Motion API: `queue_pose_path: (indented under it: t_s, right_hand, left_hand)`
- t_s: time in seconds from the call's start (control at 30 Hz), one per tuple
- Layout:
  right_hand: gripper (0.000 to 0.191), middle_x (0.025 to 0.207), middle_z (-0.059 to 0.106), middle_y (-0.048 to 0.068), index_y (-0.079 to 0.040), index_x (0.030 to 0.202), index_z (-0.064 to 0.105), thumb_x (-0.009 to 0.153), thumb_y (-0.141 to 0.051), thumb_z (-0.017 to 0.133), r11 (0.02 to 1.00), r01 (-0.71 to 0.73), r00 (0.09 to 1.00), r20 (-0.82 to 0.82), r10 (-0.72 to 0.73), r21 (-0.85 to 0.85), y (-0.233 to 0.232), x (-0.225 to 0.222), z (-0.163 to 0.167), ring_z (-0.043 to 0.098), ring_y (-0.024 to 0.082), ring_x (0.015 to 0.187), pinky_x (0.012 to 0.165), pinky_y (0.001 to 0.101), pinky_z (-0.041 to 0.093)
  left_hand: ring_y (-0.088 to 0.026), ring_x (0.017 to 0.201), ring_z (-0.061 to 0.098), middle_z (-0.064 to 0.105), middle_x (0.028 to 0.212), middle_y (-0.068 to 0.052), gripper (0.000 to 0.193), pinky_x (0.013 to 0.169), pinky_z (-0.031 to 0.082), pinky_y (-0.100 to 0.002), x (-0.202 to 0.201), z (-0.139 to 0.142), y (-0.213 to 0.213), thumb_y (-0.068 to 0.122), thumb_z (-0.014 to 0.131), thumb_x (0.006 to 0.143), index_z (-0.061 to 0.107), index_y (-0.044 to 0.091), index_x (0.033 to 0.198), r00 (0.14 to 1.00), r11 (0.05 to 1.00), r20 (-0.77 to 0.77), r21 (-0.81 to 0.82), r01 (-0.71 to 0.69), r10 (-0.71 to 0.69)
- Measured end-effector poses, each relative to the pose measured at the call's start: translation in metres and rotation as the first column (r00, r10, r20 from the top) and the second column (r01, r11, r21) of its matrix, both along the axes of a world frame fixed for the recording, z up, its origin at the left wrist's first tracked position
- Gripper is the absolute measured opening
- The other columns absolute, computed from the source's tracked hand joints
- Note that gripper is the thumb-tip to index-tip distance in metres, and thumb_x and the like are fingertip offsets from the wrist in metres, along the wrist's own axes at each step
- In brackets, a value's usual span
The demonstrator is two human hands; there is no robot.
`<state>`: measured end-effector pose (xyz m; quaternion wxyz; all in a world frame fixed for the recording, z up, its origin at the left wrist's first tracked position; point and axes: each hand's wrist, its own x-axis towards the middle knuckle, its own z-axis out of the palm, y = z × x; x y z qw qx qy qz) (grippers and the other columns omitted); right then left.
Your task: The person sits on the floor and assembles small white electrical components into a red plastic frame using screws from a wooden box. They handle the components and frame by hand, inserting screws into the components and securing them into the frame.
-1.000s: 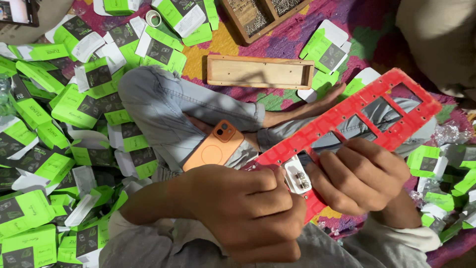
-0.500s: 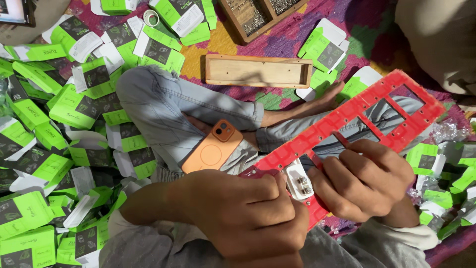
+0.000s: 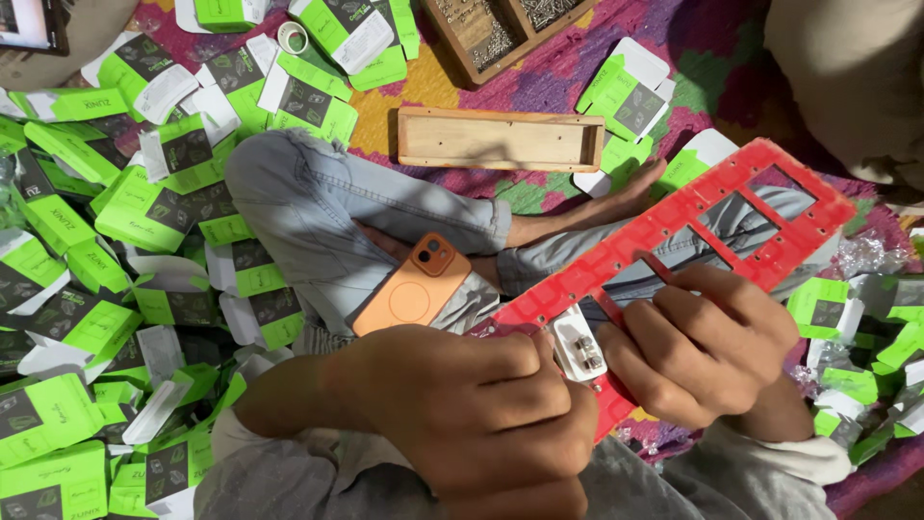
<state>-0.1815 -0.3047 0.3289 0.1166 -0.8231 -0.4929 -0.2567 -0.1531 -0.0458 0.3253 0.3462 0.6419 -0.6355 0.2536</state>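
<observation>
The red frame [image 3: 674, 246] runs lower-left to upper-right. Left hand [image 3: 481, 414] and right hand [image 3: 703, 347] grip it around a white adapter [image 3: 577, 349]. Green-and-white boxes [image 3: 144, 207] lie left of the frame.

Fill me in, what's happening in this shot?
A person sits cross-legged on a patterned cloth, working on a small white plug-like part seated in a long red plastic frame across the lap. The left hand presses at the part; the right hand steadies the frame. An orange phone rests on one leg. Green-and-white boxes are heaped at one side, and a shallow wooden tray lies ahead.
</observation>
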Motion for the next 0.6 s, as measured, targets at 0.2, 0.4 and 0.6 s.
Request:
queue_pose_path:
  t_s: [0.2, 0.4, 0.6]
  right_hand:
    - [0.01, 0.077, 0.065, 0.003, -0.007, 0.093, 0.068, 0.083, -0.009, 0.069, 1.0, -0.02, 1.0, -0.01, 0.02, 0.021, 0.0012, 0.0025, -0.0004, 0.063, 0.02, 0.067, 0.067, 0.0366, 0.057]
    - [0.011, 0.076, 0.065, 0.003, -0.007, 0.092, 0.068, 0.082, -0.011, 0.067, 0.999, -0.027, 1.0, -0.014, 0.027, 0.032, 0.0002, 0.0025, -0.0037, 0.063, 0.02, 0.066, 0.065, 0.0359, 0.055]
    - [0.012, 0.081, 0.068, 0.006, -0.005, 0.096, 0.07, 0.087, -0.012, 0.069, 1.0, 0.009, 0.998, -0.06, -0.008, 0.01, 0.0009, 0.0008, -0.0042, 0.064, 0.023, 0.07, 0.068, 0.0377, 0.055]
  left_hand:
    - [-0.016, 0.086, 0.057, 0.058, 0.102, -0.007, 0.02, 0.084, 0.051, -0.031, -0.0021, -0.0019, -0.0023, 0.019, 0.051, 0.11, 0.049, 0.012, 0.091, 0.999, 1.0, -0.047, -0.024, 0.009, -0.01]
    - [-0.016, 0.087, 0.058, 0.059, 0.105, -0.007, 0.017, 0.083, 0.051, -0.03, -0.0025, -0.0037, -0.0012, 0.016, 0.054, 0.109, 0.05, 0.013, 0.092, 0.997, 1.0, -0.074, -0.026, 0.012, -0.014]
    - [-0.018, 0.085, 0.059, 0.061, 0.104, -0.008, 0.012, 0.078, 0.052, -0.03, 0.0026, -0.0048, -0.0009, 0.013, 0.06, 0.099, 0.051, 0.012, 0.091, 0.995, 1.0, -0.094, -0.006, 0.025, -0.025]
